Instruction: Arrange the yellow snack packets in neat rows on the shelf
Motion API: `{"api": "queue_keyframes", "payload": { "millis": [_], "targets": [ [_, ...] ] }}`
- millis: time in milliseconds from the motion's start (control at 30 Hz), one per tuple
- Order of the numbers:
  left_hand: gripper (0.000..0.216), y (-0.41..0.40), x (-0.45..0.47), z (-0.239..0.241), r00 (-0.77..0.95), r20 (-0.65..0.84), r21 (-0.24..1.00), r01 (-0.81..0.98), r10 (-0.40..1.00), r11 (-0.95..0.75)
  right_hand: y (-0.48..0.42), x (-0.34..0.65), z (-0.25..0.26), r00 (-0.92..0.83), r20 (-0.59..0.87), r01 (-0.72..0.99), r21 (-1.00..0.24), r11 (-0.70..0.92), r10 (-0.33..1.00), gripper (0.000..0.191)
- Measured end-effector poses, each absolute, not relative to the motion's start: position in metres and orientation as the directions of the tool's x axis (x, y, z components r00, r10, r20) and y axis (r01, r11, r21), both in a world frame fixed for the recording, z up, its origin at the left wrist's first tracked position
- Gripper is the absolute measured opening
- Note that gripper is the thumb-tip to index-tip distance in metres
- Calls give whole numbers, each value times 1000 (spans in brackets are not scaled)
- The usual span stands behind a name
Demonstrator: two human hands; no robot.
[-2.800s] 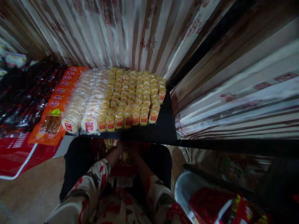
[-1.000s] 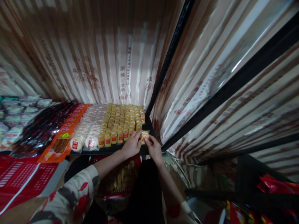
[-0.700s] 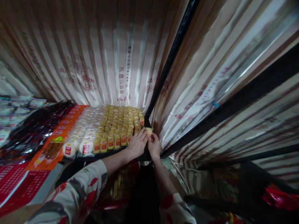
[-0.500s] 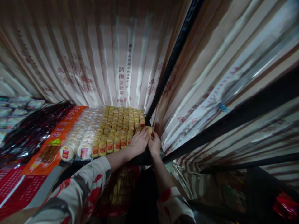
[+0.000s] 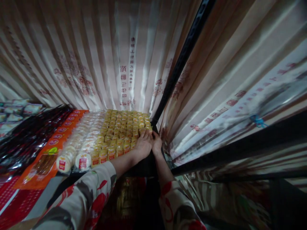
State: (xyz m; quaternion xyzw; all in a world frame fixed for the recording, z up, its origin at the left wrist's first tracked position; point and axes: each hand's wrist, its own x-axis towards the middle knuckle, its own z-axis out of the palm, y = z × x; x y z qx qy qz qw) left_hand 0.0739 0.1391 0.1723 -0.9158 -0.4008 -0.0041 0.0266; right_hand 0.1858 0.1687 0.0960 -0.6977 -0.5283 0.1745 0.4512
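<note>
Just below frame centre, our left hand [image 5: 144,145] and right hand [image 5: 156,143] are touching the yellow snack packets' [image 5: 122,129] right edge; grasp hidden, we cannot tell. We are probably setting a row; next move is likely calling for squaring it.

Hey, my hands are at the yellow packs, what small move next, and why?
Perhaps nudge the yellow packs at the right end gently into line: your left hand and right hand are close together there, and the neighbouring columns stand tightly packed. Your hands hide what lies between them, so go lightly.
</note>
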Motion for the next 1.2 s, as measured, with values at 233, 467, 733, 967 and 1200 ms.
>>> {"api": "queue_keyframes", "payload": {
  "millis": [233, 467, 733, 967, 1200],
  "targets": [
    [56, 144, 75, 177, 669, -2, -14, 743, 743, -669, 171, 185, 91, 367, 261, 502, -864, 46, 893, 50],
    [54, 143, 76, 177, 636, -6, -10, 771, 771, -637, 175, 178, 84, 383, 236, 399, -914, 70, 893, 49],
    [49, 138, 72, 180, 685, 6, -41, 729, 729, -684, 167, 179, 83, 428, 238, 383, -922, 64, 872, 54],
    [46, 113, 72, 176, 735, 122, 80, 663, 667, -745, 142, 183, 103, 428, 110, 318, -948, -35, 897, 50],
    [49, 40, 46, 157, 756, 220, 270, 560, 616, -783, 58, 160, 113, 439, 35, 219, -973, -70, 898, 51]
  ]
}}
